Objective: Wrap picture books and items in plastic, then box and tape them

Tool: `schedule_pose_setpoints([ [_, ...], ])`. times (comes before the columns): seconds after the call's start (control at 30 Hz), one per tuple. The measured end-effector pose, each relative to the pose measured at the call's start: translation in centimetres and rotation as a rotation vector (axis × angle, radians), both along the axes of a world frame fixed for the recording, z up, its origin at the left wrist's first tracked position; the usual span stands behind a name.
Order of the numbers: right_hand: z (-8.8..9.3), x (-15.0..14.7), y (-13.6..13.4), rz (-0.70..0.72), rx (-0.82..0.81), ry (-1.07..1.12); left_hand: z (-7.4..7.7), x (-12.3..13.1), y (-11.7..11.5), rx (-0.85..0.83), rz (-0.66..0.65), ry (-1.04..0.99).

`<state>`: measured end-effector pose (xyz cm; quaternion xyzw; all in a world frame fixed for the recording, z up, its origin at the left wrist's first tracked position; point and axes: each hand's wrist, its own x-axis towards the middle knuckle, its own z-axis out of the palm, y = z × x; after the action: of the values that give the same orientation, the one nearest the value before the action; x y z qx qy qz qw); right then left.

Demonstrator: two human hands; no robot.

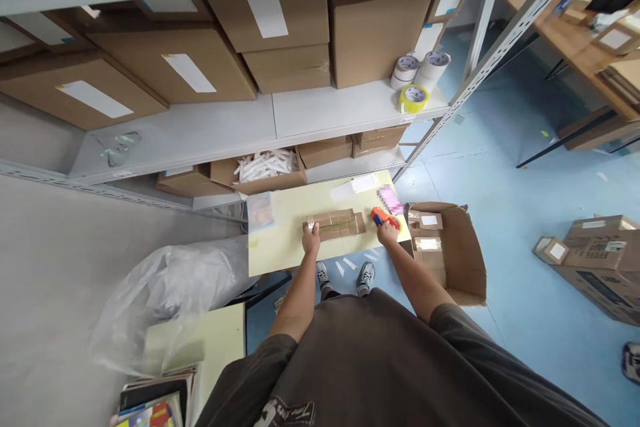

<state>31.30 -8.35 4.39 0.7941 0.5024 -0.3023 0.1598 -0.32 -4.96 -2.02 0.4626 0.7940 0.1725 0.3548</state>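
A flat brown cardboard parcel (336, 224) lies on a pale yellow table (285, 240) below me. My left hand (311, 237) rests on the parcel's left end with its fingers curled over the edge. My right hand (386, 231) is closed round an orange and blue tape dispenser (382, 217) just right of the parcel. White paper slips (356, 185) lie at the table's far side, and a small packet (260, 211) sits at its left corner.
A metal shelf unit (320, 113) behind the table carries brown cartons and tape rolls (414, 97). An open carton (450, 250) with small boxes stands on the blue floor at the right. A clear plastic bag (165, 293) lies at the left. More cartons (595, 260) sit far right.
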Motion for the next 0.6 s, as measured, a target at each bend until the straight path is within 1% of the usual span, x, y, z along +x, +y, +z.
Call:
schedule_pose_setpoints([
  [0.07, 0.0, 0.2, 0.3, -0.036, -0.017, -0.031, 0.1, 0.0, 0.0, -0.004, -0.003, -0.012],
  [0.13, 0.2, -0.7, 0.8, -0.058, 0.007, -0.05, 0.2, 0.0, -0.1, -0.006, -0.01, -0.028],
  [0.17, 0.3, -1.6, 1.1, -0.043, 0.044, -0.02, 0.3, -0.1, -0.1, -0.004, -0.013, -0.036],
  [0.23, 0.3, -3.7, 1.5, 0.016, 0.13, 0.122, 0.3, -0.1, -0.1, -0.001, -0.01, -0.047],
  [0.3, 0.3, -6.2, 1.8, 0.05, 0.16, 0.279, 0.4, -0.2, -0.1, -0.005, -0.007, -0.061],
  [0.33, 0.1, -7.3, 1.9, 0.032, 0.15, 0.312, 0.4, -0.3, -0.1, -0.008, -0.009, -0.071],
  [0.4, 0.0, -8.9, 2.0, -0.042, 0.134, 0.303, 0.5, -0.3, 0.0, -0.019, -0.013, -0.091],
  [0.5, 0.1, -9.8, 2.5, -0.123, 0.113, 0.287, 1.0, -0.3, 0.2, -0.036, -0.011, -0.122],
  [0.6, 0.9, -9.8, 3.1, -0.1, 0.105, 0.324, 2.0, -0.8, 0.5, -0.054, -0.007, -0.16],
])
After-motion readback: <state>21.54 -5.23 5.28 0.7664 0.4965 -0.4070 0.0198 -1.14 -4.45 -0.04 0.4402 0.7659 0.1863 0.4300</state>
